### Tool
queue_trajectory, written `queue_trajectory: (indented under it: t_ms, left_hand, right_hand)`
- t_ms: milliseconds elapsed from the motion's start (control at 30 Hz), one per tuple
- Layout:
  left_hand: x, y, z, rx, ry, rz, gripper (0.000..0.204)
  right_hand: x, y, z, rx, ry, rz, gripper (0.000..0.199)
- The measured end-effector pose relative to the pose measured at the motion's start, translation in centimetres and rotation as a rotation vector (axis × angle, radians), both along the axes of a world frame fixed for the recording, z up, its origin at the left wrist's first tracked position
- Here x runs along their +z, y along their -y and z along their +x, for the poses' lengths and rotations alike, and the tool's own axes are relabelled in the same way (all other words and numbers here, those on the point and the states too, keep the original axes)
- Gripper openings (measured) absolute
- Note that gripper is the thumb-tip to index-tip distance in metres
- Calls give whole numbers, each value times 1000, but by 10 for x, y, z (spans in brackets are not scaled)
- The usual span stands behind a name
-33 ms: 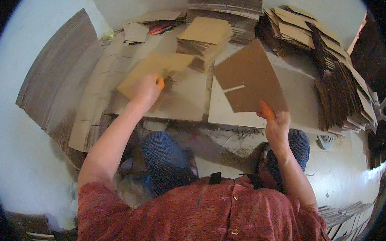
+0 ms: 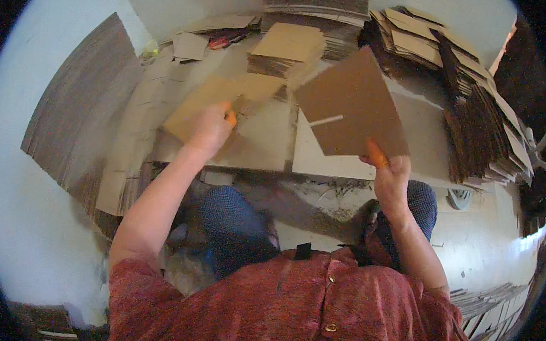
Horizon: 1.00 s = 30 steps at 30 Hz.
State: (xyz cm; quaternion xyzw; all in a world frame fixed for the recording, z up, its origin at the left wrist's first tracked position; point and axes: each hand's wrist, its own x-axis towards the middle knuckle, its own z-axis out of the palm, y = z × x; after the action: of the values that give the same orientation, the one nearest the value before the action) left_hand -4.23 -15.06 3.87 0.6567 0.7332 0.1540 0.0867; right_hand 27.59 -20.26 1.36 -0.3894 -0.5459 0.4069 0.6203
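My right hand (image 2: 390,175) is closed on the near corner of a brown cardboard sheet (image 2: 360,100), which is held tilted above the table and has one narrow pale slot. Orange covers show on the thumb or finger of each hand. My left hand (image 2: 211,128) is closed at the near edge of a tan cardboard piece (image 2: 195,105), smeared by motion; its fingertips are partly hidden. Between and beyond the hands, a stack of tan cardboard sheets (image 2: 286,43) stands on the table.
Tall cardboard stacks stand at the right (image 2: 484,131), and another stack (image 2: 316,2) is at the back. A long row of cardboard (image 2: 81,100) leans along the left wall. A red-handled tool (image 2: 222,43) lies at the back left. The table's front edge (image 2: 241,168) is above my knees.
My left hand has shifted slightly right with its tan piece. The brown sheet in my right hand has tipped a little to the left.
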Motion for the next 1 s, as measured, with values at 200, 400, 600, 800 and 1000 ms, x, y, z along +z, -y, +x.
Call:
queue_trajectory:
  t_ms: [200,400,600,800,1000]
  left_hand:
    - [27,29,85,-379,561,-57,29]
    - [26,27,113,-412,919,-268,28]
    - [-7,-48,102,-512,468,192,44]
    - [-43,-156,78,-311,-274,526,59]
    - [-70,-239,35,-320,-243,248,55]
  right_hand:
    - [-10,-12,16,-49,321,113,10]
    - [0,-9,26,-150,790,65,32]
    - [-22,-31,54,-229,716,-50,27]
    - [-31,-63,79,-249,742,-37,24]
    - [-28,-69,69,-203,615,-78,22]
